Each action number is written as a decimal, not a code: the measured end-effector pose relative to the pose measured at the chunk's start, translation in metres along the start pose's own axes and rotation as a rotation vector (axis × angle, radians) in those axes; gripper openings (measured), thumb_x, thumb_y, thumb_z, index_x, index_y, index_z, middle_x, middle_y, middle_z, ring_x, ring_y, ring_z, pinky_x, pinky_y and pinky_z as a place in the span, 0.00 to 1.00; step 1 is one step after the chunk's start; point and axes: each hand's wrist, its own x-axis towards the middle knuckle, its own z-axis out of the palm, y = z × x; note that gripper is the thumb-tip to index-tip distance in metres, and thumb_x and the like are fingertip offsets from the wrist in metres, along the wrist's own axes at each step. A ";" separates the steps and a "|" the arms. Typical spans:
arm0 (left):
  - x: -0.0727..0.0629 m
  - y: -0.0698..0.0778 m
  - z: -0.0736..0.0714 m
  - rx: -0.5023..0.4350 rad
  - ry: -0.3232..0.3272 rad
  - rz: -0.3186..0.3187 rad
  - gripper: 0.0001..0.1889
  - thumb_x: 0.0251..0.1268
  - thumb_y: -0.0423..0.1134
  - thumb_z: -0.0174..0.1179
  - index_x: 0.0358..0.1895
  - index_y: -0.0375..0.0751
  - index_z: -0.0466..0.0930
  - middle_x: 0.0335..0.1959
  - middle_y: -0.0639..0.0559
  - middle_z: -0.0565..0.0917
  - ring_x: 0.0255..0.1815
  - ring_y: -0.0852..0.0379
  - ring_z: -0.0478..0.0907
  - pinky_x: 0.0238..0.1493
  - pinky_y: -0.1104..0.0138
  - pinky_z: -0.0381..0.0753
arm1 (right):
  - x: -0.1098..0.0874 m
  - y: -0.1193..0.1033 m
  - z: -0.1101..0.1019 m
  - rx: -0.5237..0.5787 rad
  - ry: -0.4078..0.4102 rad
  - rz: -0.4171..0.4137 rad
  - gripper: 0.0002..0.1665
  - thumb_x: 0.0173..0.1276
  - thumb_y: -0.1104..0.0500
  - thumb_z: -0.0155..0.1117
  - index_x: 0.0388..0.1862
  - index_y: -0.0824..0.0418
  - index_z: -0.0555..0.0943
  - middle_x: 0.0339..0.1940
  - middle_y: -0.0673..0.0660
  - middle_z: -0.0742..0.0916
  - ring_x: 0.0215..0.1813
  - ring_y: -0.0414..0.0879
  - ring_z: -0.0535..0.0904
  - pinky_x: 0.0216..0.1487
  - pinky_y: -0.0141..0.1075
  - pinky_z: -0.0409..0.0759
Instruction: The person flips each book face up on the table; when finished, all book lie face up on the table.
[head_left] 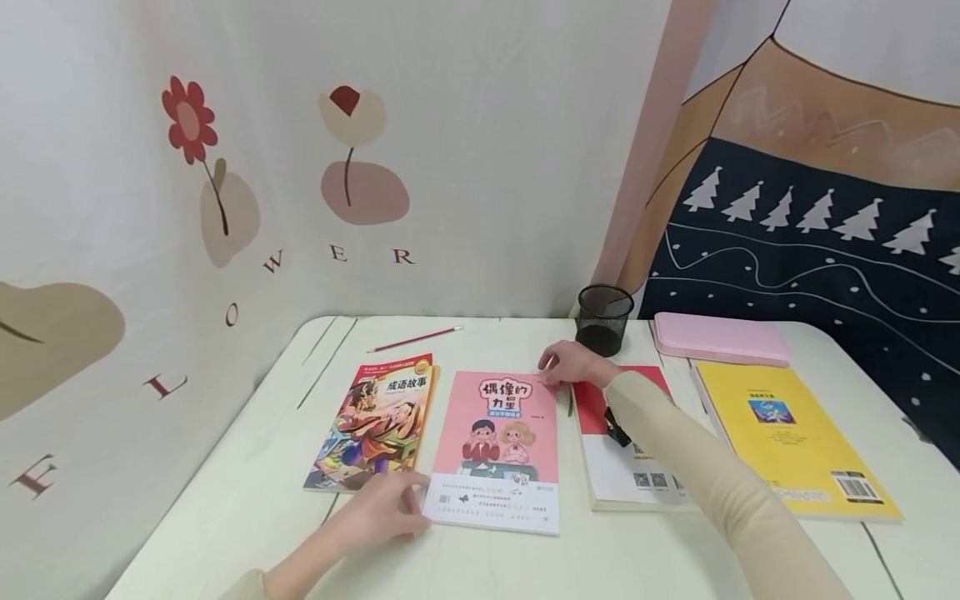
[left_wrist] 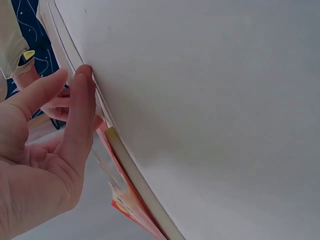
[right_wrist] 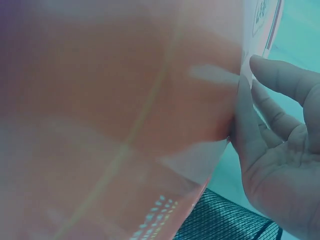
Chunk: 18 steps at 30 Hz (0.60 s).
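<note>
To set the book straight, I think both hands should push softly at the edges, together, so it does not spin or bend.

The left hand (head_left: pixel 378 508) touches the near left corner of the thin pink paper book (head_left: pixel 495 450). Its fingers are loose, not wrapped around it. The right hand (head_left: pixel 577 365) touches the far right corner, also with loose fingers. I cannot tell how hard they press.

The book lies on the white tabletop (head_left: pixel 240 525), between a bright picture-covered storybook (head_left: pixel 375 425) on the left and a red and white book (head_left: pixel 600 454) on the right. Its cover shows two cartoon children, with a white band at the near end.
</note>
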 end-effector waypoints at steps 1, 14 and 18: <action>0.000 -0.001 0.000 -0.003 0.002 0.000 0.26 0.45 0.33 0.65 0.50 0.25 0.70 0.18 0.58 0.74 0.16 0.61 0.71 0.18 0.70 0.72 | 0.001 0.001 -0.001 0.011 -0.003 -0.006 0.13 0.57 0.63 0.62 0.42 0.63 0.77 0.32 0.56 0.79 0.29 0.46 0.76 0.32 0.33 0.76; -0.001 0.003 0.007 0.078 0.038 -0.027 0.23 0.46 0.33 0.64 0.48 0.30 0.70 0.13 0.58 0.72 0.14 0.61 0.68 0.18 0.71 0.68 | 0.005 0.004 -0.005 0.099 -0.019 0.006 0.13 0.58 0.67 0.60 0.43 0.64 0.77 0.33 0.57 0.80 0.32 0.46 0.75 0.35 0.33 0.76; -0.001 0.005 0.008 0.094 0.041 -0.042 0.24 0.47 0.33 0.64 0.49 0.29 0.70 0.11 0.58 0.72 0.12 0.61 0.68 0.17 0.70 0.67 | 0.007 0.004 -0.005 0.112 -0.011 -0.001 0.12 0.57 0.70 0.58 0.42 0.66 0.77 0.31 0.57 0.80 0.29 0.45 0.76 0.32 0.32 0.77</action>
